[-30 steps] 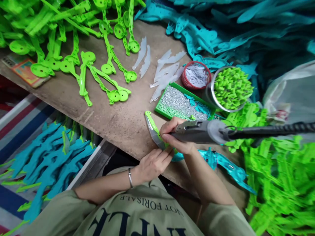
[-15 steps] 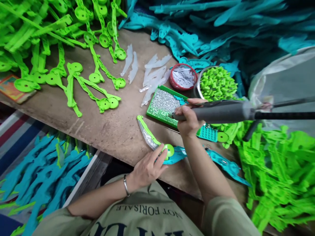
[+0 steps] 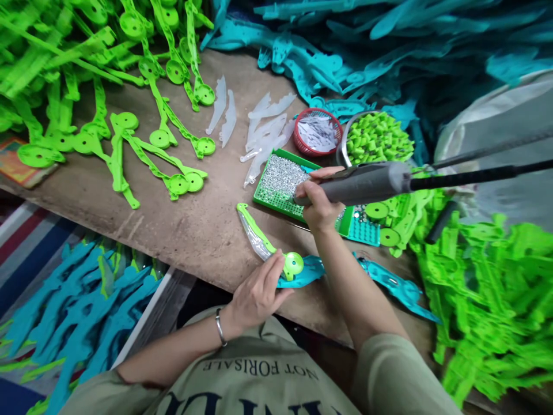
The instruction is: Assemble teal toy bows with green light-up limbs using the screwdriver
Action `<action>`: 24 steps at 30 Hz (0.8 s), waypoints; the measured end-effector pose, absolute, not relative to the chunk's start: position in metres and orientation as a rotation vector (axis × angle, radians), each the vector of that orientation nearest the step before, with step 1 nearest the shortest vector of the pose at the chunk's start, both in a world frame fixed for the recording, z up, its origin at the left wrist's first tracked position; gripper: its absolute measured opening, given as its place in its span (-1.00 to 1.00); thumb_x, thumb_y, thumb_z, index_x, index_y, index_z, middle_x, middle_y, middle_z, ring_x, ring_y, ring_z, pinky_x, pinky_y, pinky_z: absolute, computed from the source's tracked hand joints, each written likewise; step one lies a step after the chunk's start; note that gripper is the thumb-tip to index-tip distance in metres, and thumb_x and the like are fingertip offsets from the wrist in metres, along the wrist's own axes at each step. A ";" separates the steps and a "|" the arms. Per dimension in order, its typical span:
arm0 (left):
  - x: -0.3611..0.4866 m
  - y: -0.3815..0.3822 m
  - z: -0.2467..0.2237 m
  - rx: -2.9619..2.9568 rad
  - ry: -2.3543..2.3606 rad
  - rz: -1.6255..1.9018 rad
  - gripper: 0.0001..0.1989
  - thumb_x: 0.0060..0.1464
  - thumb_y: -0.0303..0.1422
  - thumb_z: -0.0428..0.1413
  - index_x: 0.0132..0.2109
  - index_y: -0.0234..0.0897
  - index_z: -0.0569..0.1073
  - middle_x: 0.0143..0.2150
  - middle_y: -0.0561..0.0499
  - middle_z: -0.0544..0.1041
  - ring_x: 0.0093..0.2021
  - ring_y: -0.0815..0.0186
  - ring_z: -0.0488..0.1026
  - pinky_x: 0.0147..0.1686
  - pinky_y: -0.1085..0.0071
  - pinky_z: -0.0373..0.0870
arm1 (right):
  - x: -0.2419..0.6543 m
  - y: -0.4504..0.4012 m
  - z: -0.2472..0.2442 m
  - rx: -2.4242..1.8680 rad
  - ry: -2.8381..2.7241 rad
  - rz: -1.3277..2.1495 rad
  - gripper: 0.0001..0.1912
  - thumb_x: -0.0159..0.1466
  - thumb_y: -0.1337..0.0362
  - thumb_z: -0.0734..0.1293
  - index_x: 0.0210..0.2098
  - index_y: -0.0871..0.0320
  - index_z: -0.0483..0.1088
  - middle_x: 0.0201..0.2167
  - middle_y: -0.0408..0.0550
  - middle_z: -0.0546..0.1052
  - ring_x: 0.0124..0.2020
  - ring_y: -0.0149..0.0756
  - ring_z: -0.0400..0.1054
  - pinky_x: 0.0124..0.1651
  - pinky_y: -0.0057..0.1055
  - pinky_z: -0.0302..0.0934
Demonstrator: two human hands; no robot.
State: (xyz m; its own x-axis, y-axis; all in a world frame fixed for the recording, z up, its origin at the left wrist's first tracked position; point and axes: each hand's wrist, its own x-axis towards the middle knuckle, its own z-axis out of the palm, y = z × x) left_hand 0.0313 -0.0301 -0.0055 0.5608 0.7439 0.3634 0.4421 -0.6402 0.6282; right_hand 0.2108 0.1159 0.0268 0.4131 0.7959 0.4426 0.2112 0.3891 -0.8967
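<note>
- Two bare hands in view, both yours.
- Your right hand [image 3: 319,204] is wrapped around the grey driver [image 3: 367,183], front end over the green tray [image 3: 268,196].
- Your left hand [image 3: 254,294] has its fingers on the lime arm [image 3: 294,263]; can't tell whether they pinch it or only press.
- Lime arm: on the table [image 3: 190,242] in front of you, disc end over a teal part [image 3: 310,274], clear strip [image 3: 254,236] along one edge.
- Teal part runs toward your right forearm; teal plastic [image 3: 395,283] shows again beyond it.
- Green tray holds small silvery pieces [image 3: 283,174], heaped toward its far side.
- Just behind it: red basket [image 3: 311,151] of pale slips [image 3: 317,132], metal container [image 3: 343,147] of small lime pieces [image 3: 380,138].
- Translucent blades [image 3: 265,135] lie left of the red basket.
</note>
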 end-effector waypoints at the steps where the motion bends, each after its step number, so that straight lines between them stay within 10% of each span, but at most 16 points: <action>1: 0.031 -0.030 -0.005 2.306 0.963 0.852 -0.20 0.34 -0.27 0.11 0.50 -0.44 -0.13 0.31 -0.40 0.42 0.32 0.07 0.42 0.17 0.24 0.56 | 0.210 0.117 0.028 -1.159 -1.133 0.481 -0.77 0.24 0.03 0.37 -0.22 -0.03 0.32 -0.62 -0.30 0.28 -0.64 -0.35 0.25 -0.48 -0.32 0.25; 24: 0.038 -0.024 -0.009 2.249 0.902 0.936 -0.15 0.31 -0.22 0.16 0.53 -0.27 -0.13 0.30 -0.35 0.45 0.25 0.06 0.50 0.16 0.16 0.56 | 0.198 -0.035 0.068 -1.085 -1.110 0.879 -0.80 0.30 0.23 0.42 -0.09 0.01 0.40 -0.53 -0.26 0.44 -0.53 -0.34 0.39 -0.42 -0.33 0.34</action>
